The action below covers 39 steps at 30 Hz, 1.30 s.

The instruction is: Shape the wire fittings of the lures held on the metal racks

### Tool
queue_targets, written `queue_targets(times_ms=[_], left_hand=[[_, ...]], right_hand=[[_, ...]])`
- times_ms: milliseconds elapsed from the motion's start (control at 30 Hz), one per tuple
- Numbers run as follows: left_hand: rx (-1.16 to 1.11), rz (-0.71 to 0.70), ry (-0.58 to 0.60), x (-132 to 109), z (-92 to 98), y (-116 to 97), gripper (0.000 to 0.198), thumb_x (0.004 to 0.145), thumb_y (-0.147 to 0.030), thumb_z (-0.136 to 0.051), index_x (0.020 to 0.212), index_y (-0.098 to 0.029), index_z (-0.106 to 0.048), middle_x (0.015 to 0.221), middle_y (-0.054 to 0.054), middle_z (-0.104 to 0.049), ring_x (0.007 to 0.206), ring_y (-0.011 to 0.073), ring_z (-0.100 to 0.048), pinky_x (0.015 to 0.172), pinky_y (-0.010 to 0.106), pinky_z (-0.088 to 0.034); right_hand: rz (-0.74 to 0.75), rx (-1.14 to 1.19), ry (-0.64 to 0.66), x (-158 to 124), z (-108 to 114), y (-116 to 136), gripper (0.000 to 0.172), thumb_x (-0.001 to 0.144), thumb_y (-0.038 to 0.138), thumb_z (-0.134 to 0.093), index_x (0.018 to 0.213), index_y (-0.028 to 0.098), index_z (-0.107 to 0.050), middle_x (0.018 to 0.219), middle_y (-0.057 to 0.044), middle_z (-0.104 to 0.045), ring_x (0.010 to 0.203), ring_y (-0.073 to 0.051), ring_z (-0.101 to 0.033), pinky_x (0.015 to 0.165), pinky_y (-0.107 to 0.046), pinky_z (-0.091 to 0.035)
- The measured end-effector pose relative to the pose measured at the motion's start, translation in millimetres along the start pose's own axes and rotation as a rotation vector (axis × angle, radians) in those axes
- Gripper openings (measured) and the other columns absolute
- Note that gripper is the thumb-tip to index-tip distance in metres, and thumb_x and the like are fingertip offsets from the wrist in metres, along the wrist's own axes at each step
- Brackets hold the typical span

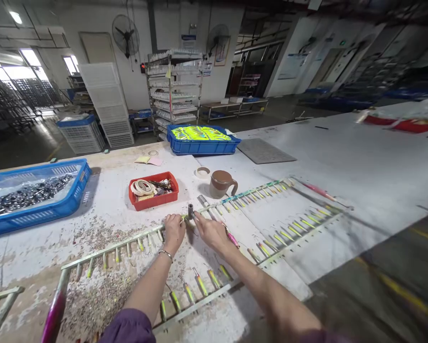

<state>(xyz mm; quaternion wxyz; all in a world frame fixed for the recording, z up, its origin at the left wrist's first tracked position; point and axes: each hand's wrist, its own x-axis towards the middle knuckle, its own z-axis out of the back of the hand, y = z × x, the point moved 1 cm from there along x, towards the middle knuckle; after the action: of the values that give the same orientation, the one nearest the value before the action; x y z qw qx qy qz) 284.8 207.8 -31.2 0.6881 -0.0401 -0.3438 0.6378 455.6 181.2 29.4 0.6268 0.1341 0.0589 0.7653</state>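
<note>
My left hand (174, 232) is curled at the far rail of a long rack (124, 242), with its fingertips hidden. Close beside it, my right hand (211, 230) bends its fingers in at the same spot, and what they pinch is too small to make out. A short dark tube (190, 211) stands upright at the fingertips of both hands. Slim yellow-green painted pieces (200, 284) with thin wire ends sit in rows along the near and far rails. A glossy pink bar (231, 237) passes just beyond my right hand.
Beyond the hands stand a red tray (154, 202) with tape rolls, a brown mug (221, 185) and a tape roll (202, 172). A blue crate (71, 195) of small metallic parts is left; another blue crate (203, 148) holds bright yellow pieces. Loose grit (103, 295) covers the left tabletop.
</note>
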Motion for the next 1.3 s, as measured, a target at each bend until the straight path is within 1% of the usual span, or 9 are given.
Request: queue_targets(times_ms=[133, 300, 467, 633, 767, 933, 1067, 1200, 1300], left_hand=[[0.004, -0.006, 0.001, -0.2, 0.2, 0.3, 0.02, 0.082, -0.002, -0.062, 0.075, -0.02, -0.065, 0.082, 0.006, -0.07, 0.09, 0.024, -0.061, 0.085, 0.035, -0.043], [0.006, 0.002, 0.009, 0.2, 1.2, 1.4, 0.019, 0.083, -0.003, -0.061, 0.075, -0.021, -0.065, 0.082, 0.006, -0.07, 0.089, 0.0237, -0.061, 0.084, 0.035, -0.044], [0.013, 0.003, 0.014, 0.4, 2.0, 0.3, 0.02, 0.08, -0.001, -0.061, 0.075, -0.02, -0.065, 0.082, 0.008, -0.071, 0.09, 0.0255, -0.062, 0.084, 0.037, -0.044], [0.004, 0.016, 0.022, 1.2, 3.5, -1.0, 0.019, 0.082, -0.004, -0.061, 0.075, -0.021, -0.065, 0.082, 0.006, -0.07, 0.089, 0.0243, -0.06, 0.085, 0.036, -0.044], [-0.012, 0.005, 0.03, 1.7, 4.7, -0.1, 0.019, 0.081, -0.004, -0.061, 0.075, -0.021, -0.064, 0.081, 0.006, -0.069, 0.089, 0.0234, -0.06, 0.085, 0.035, -0.044], [-0.029, 0.003, 0.018, 1.8, 4.3, 0.1, 0.02, 0.08, -0.002, -0.061, 0.072, -0.02, -0.061, 0.077, 0.005, -0.067, 0.086, 0.0226, -0.059, 0.084, 0.035, -0.044], [-0.033, 0.008, 0.007, 1.6, 3.0, 0.0, 0.019, 0.08, -0.003, -0.062, 0.073, -0.02, -0.062, 0.079, 0.004, -0.067, 0.088, 0.0232, -0.06, 0.085, 0.036, -0.045], [-0.031, 0.016, 0.006, 1.5, 2.6, -0.7, 0.021, 0.079, -0.001, -0.062, 0.072, -0.021, -0.06, 0.078, 0.004, -0.066, 0.088, 0.0232, -0.059, 0.084, 0.035, -0.044], [-0.033, 0.011, 0.008, 1.2, 2.9, -1.6, 0.022, 0.081, -0.001, -0.061, 0.072, -0.021, -0.06, 0.081, 0.005, -0.068, 0.089, 0.0242, -0.059, 0.084, 0.036, -0.043]], right_hand=[[0.042, 0.096, -0.21, -0.6, 0.7, -1.8, 0.051, 0.112, 0.033, -0.035, 0.157, 0.02, -0.056, 0.114, -0.013, -0.081, 0.097, -0.022, -0.078, 0.085, -0.027, -0.057], [0.059, 0.038, -0.04, -1.0, -1.9, 1.3, 0.048, 0.109, 0.033, -0.044, 0.153, 0.023, -0.061, 0.097, -0.009, -0.083, 0.084, -0.023, -0.078, 0.075, -0.028, -0.057], [0.077, 0.137, -0.249, -1.0, -1.8, -0.4, 0.053, 0.113, 0.035, -0.034, 0.157, 0.017, -0.056, 0.111, -0.014, -0.082, 0.094, -0.022, -0.078, 0.083, -0.027, -0.057], [-0.006, 0.092, -0.079, 4.0, -5.2, -7.9, 0.05, 0.111, 0.036, -0.039, 0.154, 0.021, -0.06, 0.101, -0.009, -0.083, 0.087, -0.024, -0.079, 0.078, -0.029, -0.058], [-0.015, 0.15, -0.29, 6.5, -1.1, -11.6, 0.055, 0.113, 0.033, -0.028, 0.157, 0.015, -0.054, 0.125, -0.015, -0.078, 0.109, -0.024, -0.076, 0.093, -0.029, -0.056], [0.0, 0.004, -0.01, 5.4, -2.2, -7.3, 0.051, 0.11, 0.037, -0.042, 0.157, 0.022, -0.056, 0.095, -0.01, -0.083, 0.085, -0.024, -0.079, 0.079, -0.03, -0.058], [-0.025, 0.068, -0.195, 3.8, 2.7, -3.4, 0.054, 0.113, 0.035, -0.03, 0.161, 0.019, -0.05, 0.113, -0.014, -0.081, 0.097, -0.022, -0.078, 0.086, -0.029, -0.057], [-0.036, 0.025, -0.011, 5.2, 3.6, -1.9, 0.05, 0.109, 0.034, -0.041, 0.156, 0.024, -0.057, 0.098, -0.01, -0.084, 0.087, -0.024, -0.079, 0.08, -0.031, -0.058], [-0.012, 0.113, -0.158, 5.4, 4.4, -2.0, 0.051, 0.111, 0.035, -0.037, 0.158, 0.023, -0.055, 0.114, -0.012, -0.082, 0.096, -0.024, -0.079, 0.086, -0.031, -0.059]])
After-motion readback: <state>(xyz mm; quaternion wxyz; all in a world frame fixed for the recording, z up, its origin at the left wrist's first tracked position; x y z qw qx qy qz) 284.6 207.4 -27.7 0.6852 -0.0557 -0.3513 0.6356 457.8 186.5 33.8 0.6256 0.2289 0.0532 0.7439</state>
